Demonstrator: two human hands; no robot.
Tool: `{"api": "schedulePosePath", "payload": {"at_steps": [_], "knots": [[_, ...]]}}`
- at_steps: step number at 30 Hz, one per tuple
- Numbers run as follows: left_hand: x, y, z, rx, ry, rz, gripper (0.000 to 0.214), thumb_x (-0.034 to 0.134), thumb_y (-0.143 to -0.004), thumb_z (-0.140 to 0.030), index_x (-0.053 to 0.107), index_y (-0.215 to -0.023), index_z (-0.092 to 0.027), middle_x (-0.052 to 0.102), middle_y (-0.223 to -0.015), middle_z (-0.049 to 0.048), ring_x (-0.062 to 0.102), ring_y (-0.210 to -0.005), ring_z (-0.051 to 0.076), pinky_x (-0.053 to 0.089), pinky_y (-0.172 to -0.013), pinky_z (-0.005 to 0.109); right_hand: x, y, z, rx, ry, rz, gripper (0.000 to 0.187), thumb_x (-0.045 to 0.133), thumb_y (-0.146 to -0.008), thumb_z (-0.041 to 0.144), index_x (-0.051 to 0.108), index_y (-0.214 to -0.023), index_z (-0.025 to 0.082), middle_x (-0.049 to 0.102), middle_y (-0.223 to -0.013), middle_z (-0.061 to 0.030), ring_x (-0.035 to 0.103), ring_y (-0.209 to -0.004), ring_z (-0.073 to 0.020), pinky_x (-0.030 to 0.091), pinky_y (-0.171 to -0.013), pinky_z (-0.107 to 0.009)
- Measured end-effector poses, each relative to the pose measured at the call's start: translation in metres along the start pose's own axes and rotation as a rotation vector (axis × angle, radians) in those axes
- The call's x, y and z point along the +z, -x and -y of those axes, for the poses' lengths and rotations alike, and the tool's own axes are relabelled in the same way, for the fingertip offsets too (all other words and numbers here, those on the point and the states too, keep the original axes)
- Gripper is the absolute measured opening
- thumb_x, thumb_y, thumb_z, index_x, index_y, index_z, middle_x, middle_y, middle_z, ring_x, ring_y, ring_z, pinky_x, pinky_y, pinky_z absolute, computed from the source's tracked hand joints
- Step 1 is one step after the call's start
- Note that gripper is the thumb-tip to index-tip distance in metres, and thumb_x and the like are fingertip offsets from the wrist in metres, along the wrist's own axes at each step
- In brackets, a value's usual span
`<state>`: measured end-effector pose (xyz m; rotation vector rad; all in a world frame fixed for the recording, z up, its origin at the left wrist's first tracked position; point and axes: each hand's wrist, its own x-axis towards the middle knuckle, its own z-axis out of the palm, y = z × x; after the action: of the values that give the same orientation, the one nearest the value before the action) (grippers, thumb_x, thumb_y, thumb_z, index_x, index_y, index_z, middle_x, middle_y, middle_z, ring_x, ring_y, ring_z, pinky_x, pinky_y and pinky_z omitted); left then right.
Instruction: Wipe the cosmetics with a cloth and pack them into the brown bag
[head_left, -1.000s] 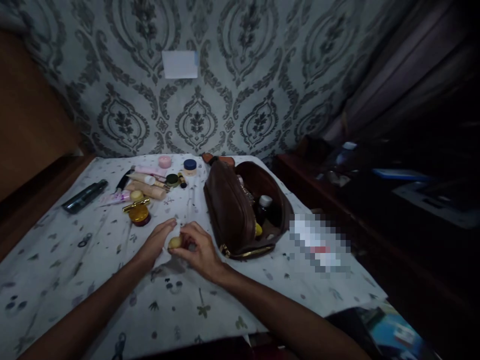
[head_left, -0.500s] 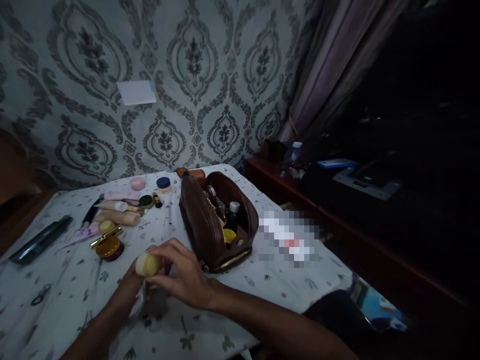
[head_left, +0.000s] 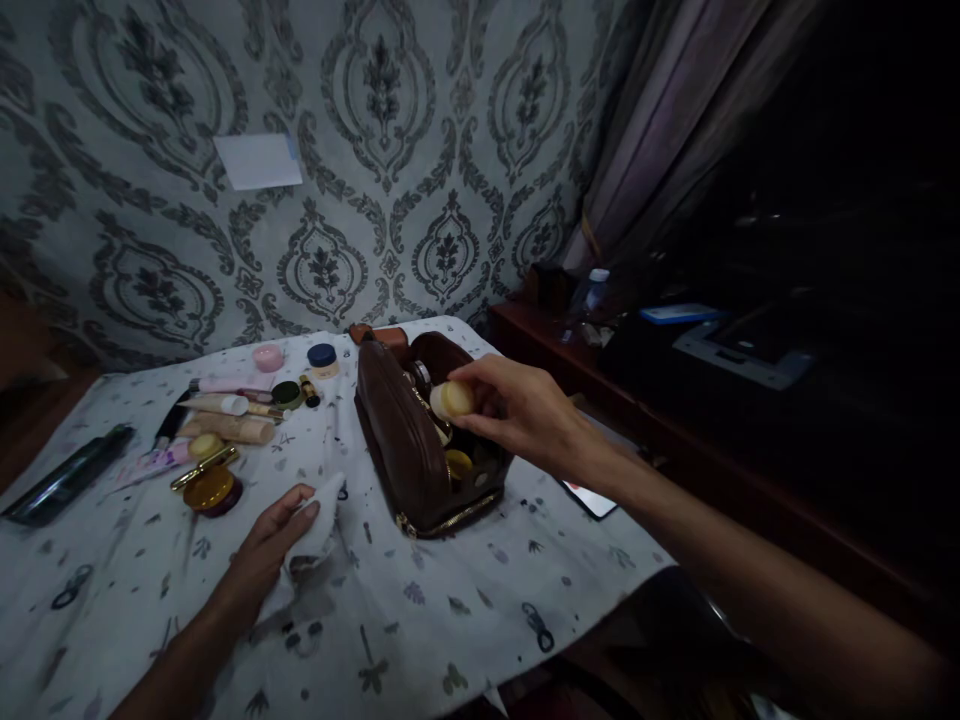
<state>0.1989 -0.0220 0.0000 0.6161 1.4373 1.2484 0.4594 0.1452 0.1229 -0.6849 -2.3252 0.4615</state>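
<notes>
As right hand [head_left: 525,408] pinches yellow jar [head_left: 454,400], over open bag [head_left: 405,450], left hand [head_left: 268,542] clutching tissue [head_left: 322,522]

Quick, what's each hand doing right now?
Left hand: closed on a white cloth or tissue.
Right hand: closed on a small yellowish container, at the open brown bag.

The bag [head_left: 401,450] stands on the counter [head_left: 420,640] before the wall [head_left: 382,150]; the right hand [head_left: 521,405] holds a small container [head_left: 453,399] over its opening, and the left hand [head_left: 274,535], with a wipe [head_left: 319,525], is to the bag's left, nearer the front. Left of the bag lie tubes [head_left: 232,428], with 2 jars [head_left: 322,362] behind them, 1 more jar [head_left: 212,491] before them and a bottle [head_left: 67,475] at the far left. A flat object [head_left: 596,501] lies right of the bag, partly behind the right forearm [head_left: 675,520].
</notes>
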Motion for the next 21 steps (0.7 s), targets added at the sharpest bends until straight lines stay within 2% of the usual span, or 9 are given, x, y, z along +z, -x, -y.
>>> {"api": "schedulePosePath", "payload": {"at_steps": [3, 6, 9, 12, 16, 21], "knots": [[0.002, 0.001, 0.000, -0.002, -0.003, -0.004, 0.043, 0.080, -0.067, -0.052, 0.057, -0.087, -0.021, 0.057, -0.057, -0.0064, 0.048, -0.044, 0.008, 0.038, -0.043, 0.017, 0.001, -0.002, -0.010, -0.008, 0.132, 0.217, 0.020, 0.072, -0.067, 0.012, 0.066, -0.084, 0.020, 0.061, -0.078, 0.0008, 0.055, -0.066, -0.0134, 0.040, -0.060, -0.023], [0.005, 0.004, -0.002, 0.000, -0.030, -0.019, 0.043, 0.078, -0.068, -0.053, 0.058, -0.088, -0.021, 0.057, -0.059, -0.0058, 0.048, -0.046, 0.009, 0.038, -0.043, 0.016, 0.004, -0.006, -0.009, -0.040, 0.161, 0.373, 0.019, 0.068, -0.062, 0.004, 0.064, -0.073, 0.019, 0.059, -0.071, 0.0025, 0.051, -0.061, -0.0115, 0.035, -0.056, -0.023], [0.007, 0.007, -0.004, -0.007, -0.059, -0.016, 0.043, 0.077, -0.069, -0.055, 0.058, -0.089, -0.021, 0.054, -0.057, -0.0069, 0.046, -0.044, 0.008, 0.036, -0.042, 0.015, 0.009, -0.015, -0.006, -0.018, 0.075, 0.461, 0.017, 0.065, -0.061, 0.003, 0.060, -0.060, 0.020, 0.054, -0.059, 0.0057, 0.045, -0.051, -0.0088, 0.029, -0.050, -0.022], [0.007, 0.007, -0.005, 0.002, -0.087, -0.010, 0.042, 0.076, -0.069, -0.055, 0.058, -0.087, -0.021, 0.053, -0.057, -0.0071, 0.044, -0.044, 0.008, 0.036, -0.042, 0.016, 0.017, -0.022, -0.007, 0.042, -0.115, 0.522, 0.018, 0.069, -0.055, 0.005, 0.061, -0.056, 0.021, 0.051, -0.048, 0.0097, 0.043, -0.043, -0.0076, 0.027, -0.043, -0.021], [0.003, 0.004, -0.001, 0.032, -0.093, 0.039, 0.042, 0.075, -0.072, -0.055, 0.058, -0.085, -0.019, 0.054, -0.061, -0.0057, 0.047, -0.049, 0.008, 0.037, -0.046, 0.016, 0.033, -0.025, -0.013, 0.078, -0.346, 0.594, 0.021, 0.079, -0.045, 0.007, 0.066, -0.056, 0.021, 0.057, -0.048, 0.0100, 0.053, -0.045, -0.0098, 0.035, -0.042, -0.019], [-0.002, -0.002, 0.003, 0.041, -0.075, 0.100, 0.046, 0.074, -0.071, -0.059, 0.055, -0.085, -0.019, 0.052, -0.060, -0.0063, 0.043, -0.049, 0.007, 0.035, -0.046, 0.016, 0.045, -0.029, -0.017, 0.144, -0.375, 0.796, 0.019, 0.078, -0.057, 0.019, 0.073, -0.075, 0.016, 0.072, -0.071, 0.0028, 0.065, -0.068, -0.0163, 0.049, -0.057, -0.021]]}}
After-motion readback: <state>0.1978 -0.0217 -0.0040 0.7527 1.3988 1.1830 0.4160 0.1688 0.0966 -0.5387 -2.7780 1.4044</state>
